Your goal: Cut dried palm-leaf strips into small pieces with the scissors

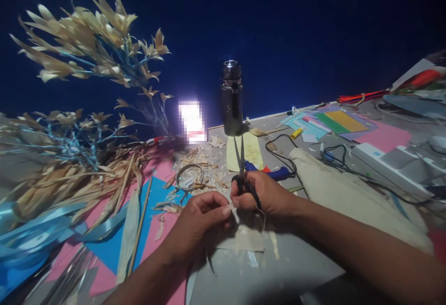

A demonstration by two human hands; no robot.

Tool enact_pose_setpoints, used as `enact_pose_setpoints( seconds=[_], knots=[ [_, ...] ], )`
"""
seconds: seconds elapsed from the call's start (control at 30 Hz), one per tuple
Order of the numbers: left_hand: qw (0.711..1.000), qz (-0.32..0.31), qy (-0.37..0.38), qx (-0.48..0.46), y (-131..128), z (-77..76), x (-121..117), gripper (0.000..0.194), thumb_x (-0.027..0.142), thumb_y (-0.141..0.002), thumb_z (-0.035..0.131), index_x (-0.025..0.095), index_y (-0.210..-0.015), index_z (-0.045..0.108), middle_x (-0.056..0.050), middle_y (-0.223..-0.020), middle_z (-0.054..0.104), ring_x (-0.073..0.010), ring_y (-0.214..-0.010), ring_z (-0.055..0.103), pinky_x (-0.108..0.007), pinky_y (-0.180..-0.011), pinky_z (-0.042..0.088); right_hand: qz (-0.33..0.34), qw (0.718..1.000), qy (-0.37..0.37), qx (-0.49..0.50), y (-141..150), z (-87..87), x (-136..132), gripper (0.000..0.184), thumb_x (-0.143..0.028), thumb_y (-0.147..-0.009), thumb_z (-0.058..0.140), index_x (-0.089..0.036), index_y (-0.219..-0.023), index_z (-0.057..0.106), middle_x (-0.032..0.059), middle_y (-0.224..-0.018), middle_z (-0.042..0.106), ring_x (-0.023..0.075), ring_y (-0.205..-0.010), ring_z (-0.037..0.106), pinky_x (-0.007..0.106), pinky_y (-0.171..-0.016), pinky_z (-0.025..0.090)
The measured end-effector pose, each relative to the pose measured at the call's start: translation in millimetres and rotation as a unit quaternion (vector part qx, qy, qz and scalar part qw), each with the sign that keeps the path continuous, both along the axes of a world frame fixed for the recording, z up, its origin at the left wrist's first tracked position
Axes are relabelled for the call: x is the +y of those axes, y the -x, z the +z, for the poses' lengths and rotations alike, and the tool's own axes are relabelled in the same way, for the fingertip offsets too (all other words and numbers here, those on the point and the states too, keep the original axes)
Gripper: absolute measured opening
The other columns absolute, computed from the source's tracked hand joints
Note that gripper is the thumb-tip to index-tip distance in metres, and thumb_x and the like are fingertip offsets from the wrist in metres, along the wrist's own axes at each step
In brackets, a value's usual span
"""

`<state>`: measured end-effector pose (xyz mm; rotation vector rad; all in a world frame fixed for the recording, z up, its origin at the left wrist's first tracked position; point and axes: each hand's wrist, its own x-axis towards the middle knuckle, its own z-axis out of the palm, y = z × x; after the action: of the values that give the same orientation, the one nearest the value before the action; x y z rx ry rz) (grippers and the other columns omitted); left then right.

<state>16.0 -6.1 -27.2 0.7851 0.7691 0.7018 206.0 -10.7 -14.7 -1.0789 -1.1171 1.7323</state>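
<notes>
My right hand (266, 193) holds black-handled scissors (240, 158), their blades pointing away from me and slightly apart. Close beside it, my left hand (200, 216) is closed in a pinch on a small pale strip (232, 208) that looks like dried husk. The right fingertips meet the strip too, and a thin thread-like end hangs below the right hand. Under both hands lies a beige piece (249, 241) on the grey table. Just beyond the right hand are a blue-handled tool (280, 173) and a yellow sheet (258, 149).
Behind stands a dark flask (232, 102). Husk scraps surround a tape ring (190, 177). Dried husks (114, 188), blue ribbon (31, 235) and husk-flower branches (104, 49) fill the left. A cream cloth bundle (351, 193), black cable and white power strip (392, 170) lie right.
</notes>
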Motion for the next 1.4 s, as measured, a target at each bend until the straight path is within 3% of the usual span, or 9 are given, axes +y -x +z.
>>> enact_pose_setpoints(
  seconds=[0.1, 0.23, 0.43, 0.6, 0.8, 1.0, 1.27, 1.4],
  knots=[
    [1.000, -0.006, -0.009, -0.017, 2, 0.5, 0, 0.019, 0.023, -0.064, 0.089, 0.015, -0.066, 0.071, -0.001, -0.059, 0.066, -0.0103, -0.055, 0.059, -0.022, -0.058, 0.046, 0.029, 0.999, 0.011, 0.034, -1, -0.9, 2, 0.034, -0.028, -0.058, 0.087, -0.013, -0.078, 0.063, -0.0027, -0.067, 0.055, 0.0075, -0.057, 0.046, 0.020, -0.051, 0.035],
    [0.999, 0.028, -0.001, -0.036, 0, 2.5, 0, 0.021, 0.028, -0.062, 0.091, 0.016, -0.064, 0.073, 0.000, -0.057, 0.063, -0.0098, -0.054, 0.056, -0.021, -0.057, 0.044, 0.013, 0.994, 0.017, 0.105, 0, -5.0, 4, 0.036, -0.033, -0.060, 0.085, -0.014, -0.081, 0.063, -0.0019, -0.068, 0.057, 0.0089, -0.057, 0.049, 0.022, -0.054, 0.038],
    [0.996, 0.091, 0.009, -0.001, -2, -3.5, -2, 0.024, 0.030, -0.058, 0.093, 0.017, -0.065, 0.074, 0.002, -0.055, 0.061, -0.0086, -0.052, 0.054, -0.019, -0.055, 0.041, -0.016, 0.997, -0.020, 0.067, 7, -9.3, -1, 0.043, -0.026, -0.058, 0.089, -0.016, -0.089, 0.062, -0.0013, -0.073, 0.064, 0.0109, -0.061, 0.057, 0.022, -0.058, 0.043],
    [0.998, 0.058, 0.013, -0.007, -3, -8.9, -5, 0.025, 0.030, -0.060, 0.092, 0.015, -0.065, 0.073, 0.002, -0.055, 0.059, -0.0086, -0.053, 0.053, -0.020, -0.055, 0.039, -0.040, 0.998, -0.014, 0.054, 11, -10.9, -4, 0.039, -0.025, -0.058, 0.089, -0.015, -0.085, 0.062, -0.0007, -0.072, 0.063, 0.0111, -0.061, 0.057, 0.023, -0.058, 0.044],
    [0.998, 0.057, 0.009, -0.032, -3, -1.6, -2, 0.026, 0.028, -0.057, 0.094, 0.014, -0.063, 0.073, 0.000, -0.061, 0.063, -0.0074, -0.054, 0.052, -0.020, -0.055, 0.041, -0.024, 0.985, 0.029, 0.166, 4, -6.9, 1, 0.038, -0.029, -0.058, 0.087, -0.014, -0.084, 0.064, -0.0009, -0.073, 0.061, 0.0087, -0.059, 0.052, 0.021, -0.056, 0.039],
    [0.992, 0.123, 0.021, -0.008, -4, 3.2, -1, 0.031, 0.030, -0.050, 0.096, 0.016, -0.066, 0.073, 0.000, -0.061, 0.067, -0.0075, -0.052, 0.052, -0.020, -0.054, 0.042, -0.041, 0.996, -0.032, 0.075, 4, -0.1, 1, 0.031, -0.021, -0.062, 0.078, -0.016, -0.089, 0.063, 0.0022, -0.085, 0.068, 0.0115, -0.065, 0.057, 0.024, -0.061, 0.043],
    [0.996, 0.090, -0.001, 0.018, -9, -2.8, -1, 0.029, 0.031, -0.058, 0.093, 0.015, -0.070, 0.073, 0.001, -0.059, 0.062, -0.0084, -0.052, 0.052, -0.021, -0.053, 0.041, -0.068, 0.996, -0.046, 0.045, 8, -0.8, 1, 0.041, -0.029, -0.056, 0.089, -0.016, -0.083, 0.060, -0.0020, -0.073, 0.062, 0.0109, -0.063, 0.054, 0.024, -0.062, 0.043],
    [0.988, 0.075, -0.096, 0.091, -3, -2.0, 1, 0.022, 0.031, -0.066, 0.088, 0.017, -0.074, 0.072, -0.002, -0.071, 0.068, -0.0139, -0.065, 0.060, -0.026, -0.064, 0.047, -0.077, 0.996, -0.016, 0.038, 8, 1.2, 0, 0.041, -0.032, -0.060, 0.088, -0.017, -0.085, 0.060, -0.0034, -0.071, 0.058, 0.0099, -0.060, 0.051, 0.023, -0.058, 0.040]
  ],
)
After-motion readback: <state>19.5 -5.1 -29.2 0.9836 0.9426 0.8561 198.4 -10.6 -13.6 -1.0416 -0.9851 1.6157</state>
